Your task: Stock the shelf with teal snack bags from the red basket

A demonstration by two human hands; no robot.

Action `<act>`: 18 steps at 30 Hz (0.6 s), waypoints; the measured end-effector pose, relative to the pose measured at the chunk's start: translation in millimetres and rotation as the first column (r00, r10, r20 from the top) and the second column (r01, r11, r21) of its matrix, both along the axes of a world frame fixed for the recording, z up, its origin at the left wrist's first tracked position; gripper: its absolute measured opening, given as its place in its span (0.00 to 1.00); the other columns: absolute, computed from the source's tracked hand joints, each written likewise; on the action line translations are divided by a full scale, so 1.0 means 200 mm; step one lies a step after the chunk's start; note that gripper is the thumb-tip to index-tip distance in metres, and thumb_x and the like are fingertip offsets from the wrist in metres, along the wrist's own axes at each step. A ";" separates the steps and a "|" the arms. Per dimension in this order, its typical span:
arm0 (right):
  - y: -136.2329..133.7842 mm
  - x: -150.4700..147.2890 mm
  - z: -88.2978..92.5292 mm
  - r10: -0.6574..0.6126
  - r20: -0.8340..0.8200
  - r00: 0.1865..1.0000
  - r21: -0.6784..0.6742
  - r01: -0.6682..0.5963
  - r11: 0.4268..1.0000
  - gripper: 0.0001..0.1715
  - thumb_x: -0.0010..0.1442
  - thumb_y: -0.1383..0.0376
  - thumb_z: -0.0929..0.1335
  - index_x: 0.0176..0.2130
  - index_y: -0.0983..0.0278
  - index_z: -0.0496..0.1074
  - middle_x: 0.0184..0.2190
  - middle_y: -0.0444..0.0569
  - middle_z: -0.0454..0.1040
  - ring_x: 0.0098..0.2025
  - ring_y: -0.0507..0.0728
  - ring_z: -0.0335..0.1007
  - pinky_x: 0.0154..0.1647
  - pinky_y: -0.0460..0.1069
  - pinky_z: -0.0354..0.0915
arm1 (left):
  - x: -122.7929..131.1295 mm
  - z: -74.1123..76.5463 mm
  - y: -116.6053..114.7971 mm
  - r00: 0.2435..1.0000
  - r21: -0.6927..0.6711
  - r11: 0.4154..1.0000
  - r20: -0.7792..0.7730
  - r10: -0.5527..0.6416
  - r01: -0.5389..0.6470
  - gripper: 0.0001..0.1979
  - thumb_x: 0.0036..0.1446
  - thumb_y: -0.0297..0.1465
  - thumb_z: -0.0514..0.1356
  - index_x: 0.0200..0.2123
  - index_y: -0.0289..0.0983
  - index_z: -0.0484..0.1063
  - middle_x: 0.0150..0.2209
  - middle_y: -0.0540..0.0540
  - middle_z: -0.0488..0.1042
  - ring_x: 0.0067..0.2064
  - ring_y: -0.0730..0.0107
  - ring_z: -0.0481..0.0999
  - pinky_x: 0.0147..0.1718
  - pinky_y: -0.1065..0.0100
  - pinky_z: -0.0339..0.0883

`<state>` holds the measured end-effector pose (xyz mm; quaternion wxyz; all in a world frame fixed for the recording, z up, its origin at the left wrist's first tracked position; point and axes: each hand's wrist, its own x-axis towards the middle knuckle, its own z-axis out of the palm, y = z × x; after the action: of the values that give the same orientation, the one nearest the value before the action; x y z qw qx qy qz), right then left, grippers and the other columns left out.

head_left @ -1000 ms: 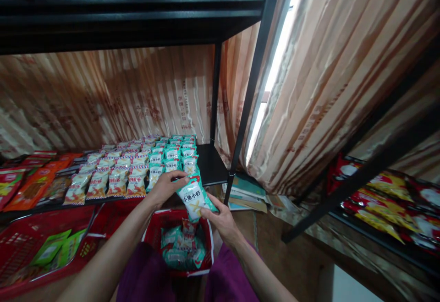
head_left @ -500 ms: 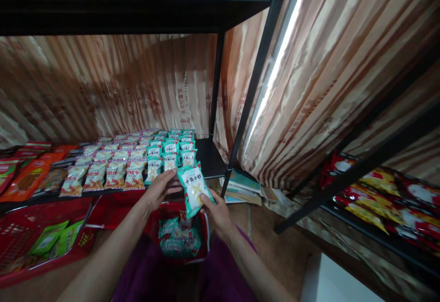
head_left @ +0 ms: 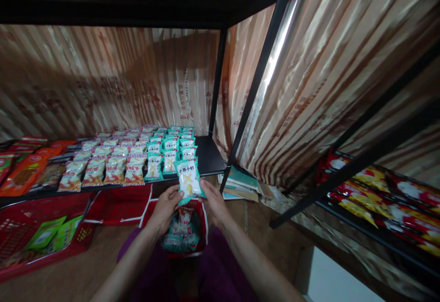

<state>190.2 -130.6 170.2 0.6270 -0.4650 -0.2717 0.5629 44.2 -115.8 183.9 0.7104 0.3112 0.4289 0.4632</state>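
A teal and white snack packet (head_left: 187, 179) stands upright between both hands, just in front of the black shelf edge. My left hand (head_left: 167, 205) pinches its lower left corner and my right hand (head_left: 212, 200) grips its lower right side. Directly below them sits a red basket (head_left: 204, 228) with more teal packets inside. On the black shelf (head_left: 206, 155) behind, rows of teal packets (head_left: 170, 148) lie beside rows of red and white packets (head_left: 113, 167).
Orange and red packets (head_left: 24, 169) fill the shelf's left end. A flat red basket (head_left: 20, 233) with green packets lies on the floor at left. A second shelf (head_left: 378, 210) with red and yellow packets runs at right. Books (head_left: 240, 183) lie by the shelf post. Striped curtains hang behind.
The packet has turned upright and moved closer to the shelf edge. My left hand dropped from its top to its lower left corner; both hands now hold its bottom.
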 end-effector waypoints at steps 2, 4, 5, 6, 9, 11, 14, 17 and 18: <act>0.00 0.02 0.02 -0.004 -0.005 1.000 -0.003 0.004 1.000 0.27 0.43 0.51 0.76 0.41 0.62 0.76 0.39 0.48 0.78 0.35 0.55 0.73 0.27 0.45 0.67 | -0.01 0.01 -0.01 0.999 -0.024 0.999 -0.008 0.031 -0.031 0.14 0.46 0.24 0.67 0.39 0.33 0.73 0.34 0.43 0.79 0.32 0.71 0.78 0.32 0.73 0.71; 0.00 0.01 0.03 -0.002 -0.034 0.999 -0.004 0.002 1.000 0.27 0.39 0.54 0.78 0.39 0.62 0.76 0.35 0.47 0.78 0.32 0.53 0.73 0.28 0.45 0.67 | -0.01 0.03 -0.02 0.996 -0.044 0.995 0.000 0.086 -0.086 0.11 0.49 0.22 0.65 0.39 0.33 0.73 0.34 0.43 0.79 0.32 0.72 0.78 0.32 0.73 0.71; -0.01 0.00 0.04 0.003 -0.055 0.998 -0.004 -0.003 1.000 0.27 0.38 0.55 0.78 0.38 0.62 0.76 0.32 0.46 0.78 0.30 0.51 0.72 0.28 0.44 0.67 | -0.01 0.03 -0.03 0.993 -0.058 0.991 0.011 0.122 -0.121 0.10 0.50 0.21 0.63 0.38 0.32 0.73 0.33 0.43 0.79 0.32 0.72 0.78 0.32 0.73 0.71; -0.02 -0.01 0.04 0.007 -0.078 0.997 -0.005 -0.007 1.000 0.26 0.37 0.55 0.79 0.37 0.63 0.75 0.30 0.45 0.78 0.29 0.50 0.72 0.29 0.44 0.67 | 0.00 0.04 -0.03 0.987 -0.073 0.985 0.023 0.156 -0.154 0.09 0.51 0.20 0.62 0.37 0.32 0.73 0.33 0.43 0.79 0.32 0.72 0.78 0.32 0.73 0.72; -0.04 -0.06 0.02 -0.005 -0.143 0.990 -0.009 0.004 1.000 0.25 0.35 0.58 0.79 0.34 0.63 0.74 0.28 0.44 0.78 0.29 0.50 0.73 0.32 0.44 0.68 | 0.03 0.06 -0.05 0.971 -0.108 0.968 0.053 0.233 -0.226 0.07 0.53 0.18 0.60 0.36 0.32 0.72 0.31 0.44 0.78 0.30 0.74 0.77 0.31 0.73 0.72; -0.05 -0.10 0.02 -0.041 -0.160 0.986 -0.028 0.037 0.999 0.24 0.33 0.59 0.80 0.31 0.63 0.74 0.27 0.44 0.78 0.28 0.50 0.73 0.30 0.44 0.68 | 0.04 0.07 -0.05 0.965 -0.121 0.962 0.068 0.253 -0.243 0.06 0.54 0.18 0.59 0.34 0.32 0.71 0.29 0.45 0.77 0.28 0.75 0.76 0.31 0.74 0.72; -0.05 -0.13 0.02 -0.085 -0.176 0.981 -0.055 0.077 0.996 0.21 0.33 0.61 0.80 0.26 0.64 0.71 0.21 0.42 0.75 0.24 0.48 0.69 0.25 0.42 0.64 | 0.06 0.08 -0.06 0.959 -0.159 0.958 0.111 0.259 -0.240 0.06 0.56 0.18 0.57 0.31 0.32 0.71 0.29 0.46 0.77 0.29 0.76 0.76 0.32 0.74 0.72; -0.04 -0.14 0.05 -0.088 -0.182 0.979 -0.020 0.086 0.996 0.18 0.34 0.63 0.78 0.23 0.64 0.68 0.17 0.39 0.70 0.21 0.47 0.64 0.22 0.41 0.60 | 0.07 0.09 -0.07 0.958 -0.234 0.953 0.164 0.235 -0.194 0.08 0.57 0.18 0.55 0.29 0.32 0.71 0.30 0.45 0.77 0.30 0.76 0.76 0.33 0.74 0.73; -0.04 -0.14 0.05 -0.093 -0.176 0.980 0.001 0.095 0.996 0.17 0.35 0.64 0.78 0.22 0.64 0.67 0.16 0.38 0.69 0.20 0.46 0.63 0.21 0.41 0.58 | 0.06 0.09 -0.08 0.958 -0.263 0.950 0.182 0.221 -0.169 0.08 0.57 0.18 0.55 0.30 0.32 0.71 0.30 0.45 0.77 0.30 0.75 0.76 0.34 0.73 0.73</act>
<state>162.0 -138.9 181.1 0.6766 -0.4228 -0.1957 0.5703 56.9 -131.0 201.8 0.7348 0.1265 0.4345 0.5052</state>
